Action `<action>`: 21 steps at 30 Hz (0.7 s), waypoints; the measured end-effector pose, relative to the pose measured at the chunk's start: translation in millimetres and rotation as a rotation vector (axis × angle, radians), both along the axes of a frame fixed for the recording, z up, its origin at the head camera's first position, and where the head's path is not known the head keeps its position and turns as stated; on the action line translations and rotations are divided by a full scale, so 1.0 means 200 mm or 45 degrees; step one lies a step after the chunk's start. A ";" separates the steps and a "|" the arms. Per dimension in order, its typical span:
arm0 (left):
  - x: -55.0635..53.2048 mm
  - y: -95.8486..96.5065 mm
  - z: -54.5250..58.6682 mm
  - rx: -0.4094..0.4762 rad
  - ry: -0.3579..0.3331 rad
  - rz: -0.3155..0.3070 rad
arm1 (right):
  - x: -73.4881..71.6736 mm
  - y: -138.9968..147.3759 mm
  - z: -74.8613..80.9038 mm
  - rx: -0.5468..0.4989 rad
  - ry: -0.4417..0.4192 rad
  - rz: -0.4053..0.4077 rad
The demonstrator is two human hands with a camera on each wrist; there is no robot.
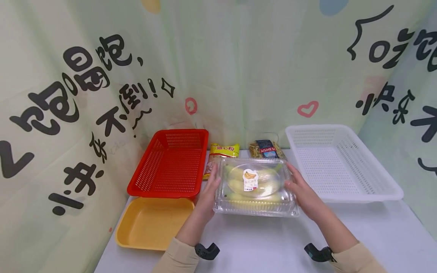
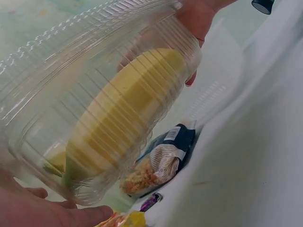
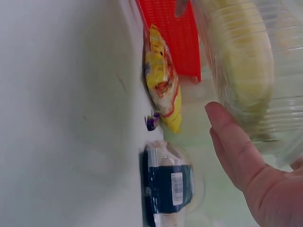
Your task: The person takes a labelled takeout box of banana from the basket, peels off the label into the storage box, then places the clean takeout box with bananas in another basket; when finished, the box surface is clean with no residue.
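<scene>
A clear plastic clamshell box (image 1: 257, 187) with yellow bananas (image 2: 120, 111) inside is held up off the table between both hands. On its lid is a white label (image 1: 250, 180) with a banana picture. My left hand (image 1: 207, 199) grips the left side; in the left wrist view its fingers reach along the box's lower edge. At the opposite side my right hand (image 1: 305, 193) holds on, thumb by the lid and fingers (image 3: 234, 142) under the box. Behind the box, a yellow pasta bag (image 1: 223, 150) and an AGNESI pasta bag (image 1: 268, 149) are partly hidden.
A red basket (image 1: 136, 182) stands at the back left, with a yellow tray (image 1: 155, 246) in front of it. To the right is a white basket (image 1: 358, 197). A small purple-wrapped item (image 3: 152, 121) lies between the pasta bags. A printed curtain (image 1: 239, 76) hangs behind the table.
</scene>
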State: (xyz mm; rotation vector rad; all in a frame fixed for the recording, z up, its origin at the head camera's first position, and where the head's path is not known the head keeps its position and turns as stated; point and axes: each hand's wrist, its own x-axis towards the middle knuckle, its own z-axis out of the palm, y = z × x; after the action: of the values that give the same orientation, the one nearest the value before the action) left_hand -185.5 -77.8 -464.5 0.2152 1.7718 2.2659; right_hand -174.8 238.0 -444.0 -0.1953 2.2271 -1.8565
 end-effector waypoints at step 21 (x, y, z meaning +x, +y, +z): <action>0.09 0.04 -0.19 0.134 -0.142 0.059 | 0.09 -0.10 -0.20 0.000 0.278 -0.129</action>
State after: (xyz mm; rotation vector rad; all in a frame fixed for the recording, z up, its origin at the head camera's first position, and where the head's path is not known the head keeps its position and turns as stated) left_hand -167.2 -69.0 -503.5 0.0664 1.6209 2.3565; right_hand -157.6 217.8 -483.3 -0.3043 2.4217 -1.9727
